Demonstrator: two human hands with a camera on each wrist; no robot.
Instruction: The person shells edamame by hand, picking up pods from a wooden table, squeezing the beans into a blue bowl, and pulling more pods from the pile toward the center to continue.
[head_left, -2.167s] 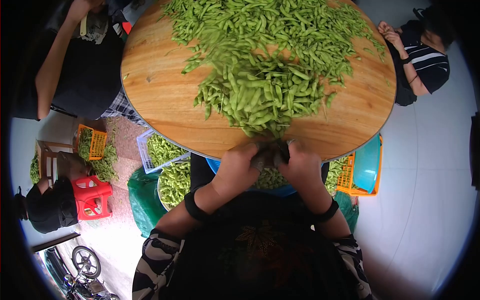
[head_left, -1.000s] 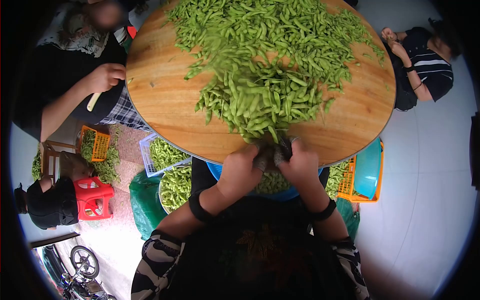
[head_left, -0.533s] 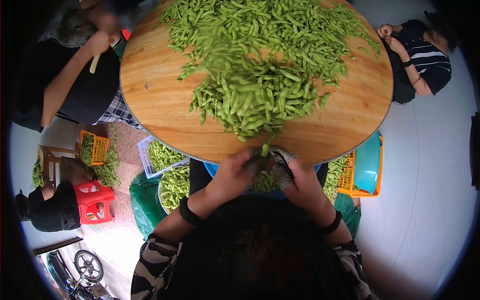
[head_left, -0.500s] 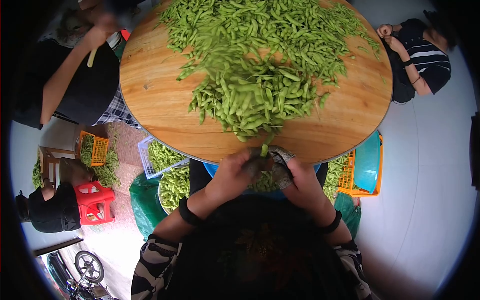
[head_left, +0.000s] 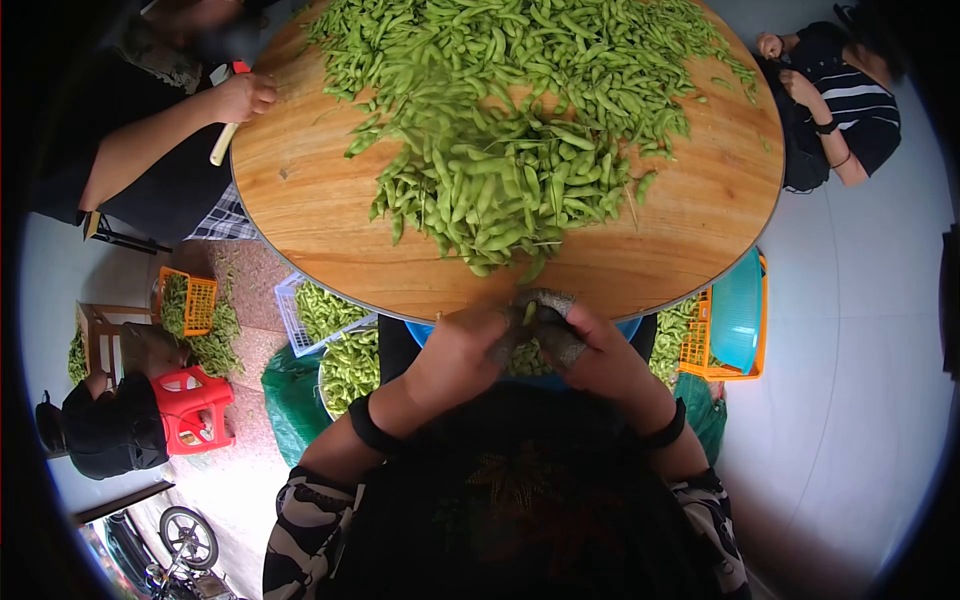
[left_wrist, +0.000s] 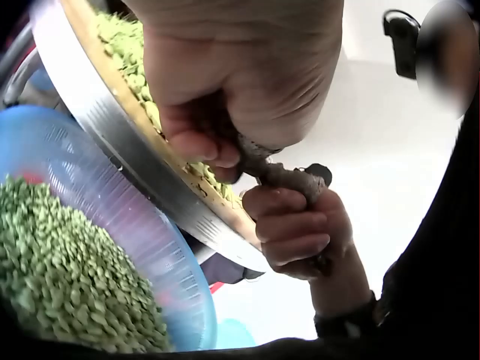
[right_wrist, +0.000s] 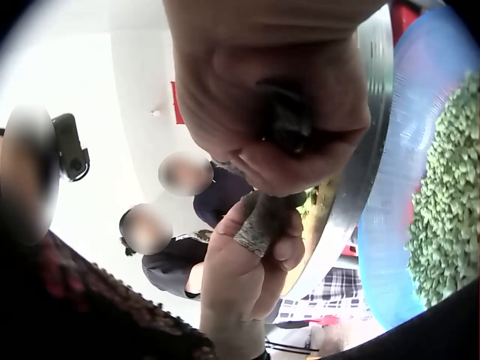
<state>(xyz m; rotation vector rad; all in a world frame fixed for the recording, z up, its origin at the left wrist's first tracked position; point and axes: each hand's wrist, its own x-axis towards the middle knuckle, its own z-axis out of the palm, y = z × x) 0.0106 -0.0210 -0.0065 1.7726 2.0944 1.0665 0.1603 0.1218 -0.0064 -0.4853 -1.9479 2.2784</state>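
Note:
At the near table edge, my left hand [head_left: 462, 350] and right hand [head_left: 598, 355] meet, their thumbs and fingertips wrapped in grey, rough coverings. My left hand pinches a green soybean pod [head_left: 530, 312] upright between the fingertips. The right hand curls close against it, and in the right wrist view a small shiny black object [right_wrist: 291, 124] sits inside its curled fingers; I cannot tell its kind. A heap of soybean pods [head_left: 500, 190] lies just ahead on the round wooden table [head_left: 310, 220]. Below the hands, a blue basket [left_wrist: 199, 300] holds shelled green beans [left_wrist: 67, 277].
A person at the left holds a pale-handled tool [head_left: 222, 145] by the table; another person [head_left: 850, 110] sits at the right. Around my legs stand a white crate [head_left: 290, 305] of pods, an orange crate [head_left: 735, 372] with a teal basket [head_left: 737, 310], and a green sack [head_left: 295, 400].
Both hands come back from the heap with a pod, which now sits lower between the fingers. The right hand turns its covered fingers toward the left hand. The left person's hand moves to the table edge.

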